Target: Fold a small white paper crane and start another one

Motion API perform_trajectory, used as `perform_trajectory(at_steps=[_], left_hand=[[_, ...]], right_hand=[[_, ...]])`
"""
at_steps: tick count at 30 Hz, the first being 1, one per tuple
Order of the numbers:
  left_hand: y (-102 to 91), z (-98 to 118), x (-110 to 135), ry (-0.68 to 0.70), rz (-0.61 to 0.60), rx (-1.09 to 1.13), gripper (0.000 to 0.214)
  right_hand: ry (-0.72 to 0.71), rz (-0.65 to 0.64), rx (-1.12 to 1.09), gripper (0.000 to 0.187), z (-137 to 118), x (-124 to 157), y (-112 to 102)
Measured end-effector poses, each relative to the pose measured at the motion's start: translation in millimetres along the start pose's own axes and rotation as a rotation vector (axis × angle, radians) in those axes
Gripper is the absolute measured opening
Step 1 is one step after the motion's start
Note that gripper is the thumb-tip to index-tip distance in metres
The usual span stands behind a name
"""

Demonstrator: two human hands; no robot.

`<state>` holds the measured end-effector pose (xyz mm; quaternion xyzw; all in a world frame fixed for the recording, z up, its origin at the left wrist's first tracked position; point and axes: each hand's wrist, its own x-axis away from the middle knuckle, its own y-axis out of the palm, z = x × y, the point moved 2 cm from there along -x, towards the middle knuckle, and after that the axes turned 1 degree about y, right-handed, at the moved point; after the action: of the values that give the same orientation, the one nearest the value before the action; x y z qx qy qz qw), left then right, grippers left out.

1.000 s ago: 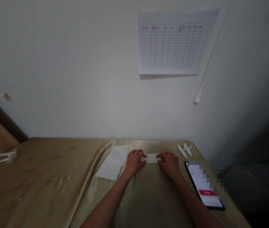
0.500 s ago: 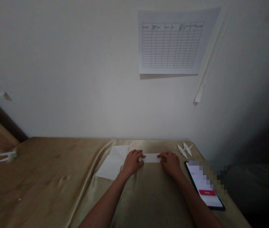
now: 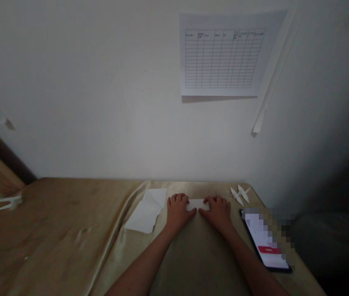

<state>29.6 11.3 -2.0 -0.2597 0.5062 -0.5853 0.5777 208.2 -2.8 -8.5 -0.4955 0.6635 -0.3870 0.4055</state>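
Observation:
A small folded strip of white paper (image 3: 198,204) lies on the cloth between my two hands. My left hand (image 3: 178,209) grips its left end, fingers curled over the paper and thumb along the near edge. On the other end my right hand (image 3: 219,209) does the same, its thumb pointing in toward the left one. The thumb tips are nearly together, and the paper's two ends are hidden under the fingers. Just left of my left hand rest some white paper sheets (image 3: 145,213), overlapping and partly creased.
Two folded paper cranes (image 3: 240,195) sit at the back right. A phone (image 3: 265,242) with a lit screen lies beside my right forearm. More folded white paper (image 3: 9,201) is at the far left. A printed table sheet (image 3: 220,57) hangs on the wall behind.
Both thumbs have moved inward along the strip's near edge until almost touching. My left hand has shifted slightly right, and less of the paper shows between the hands.

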Motion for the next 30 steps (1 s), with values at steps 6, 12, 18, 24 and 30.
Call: perform_trajectory(at_steps=[6, 12, 18, 24, 30], left_hand=[[1.7, 3, 0, -0.039, 0.002, -0.01, 0.041], [1.6, 0, -4, -0.076, -0.045, 0.008, 0.043], [0.7, -2, -4, -0.059, -0.065, 0.037, 0.042], [0.1, -3, -4, -0.067, -0.088, 0.035, 0.042], [-2.9, -9, -6, -0.049, -0.127, 0.059, 0.041]], right_hand=[[0.053, -0.006, 0.01, 0.044, -3, -1, 4], [0.074, -0.048, 0.002, 0.043, -1, -4, 3], [0.111, -0.113, -0.033, 0.042, 3, -11, 0], [0.126, -0.117, -0.051, 0.043, 9, -14, 0], [0.109, -0.14, -0.086, 0.043, 16, -16, -1]])
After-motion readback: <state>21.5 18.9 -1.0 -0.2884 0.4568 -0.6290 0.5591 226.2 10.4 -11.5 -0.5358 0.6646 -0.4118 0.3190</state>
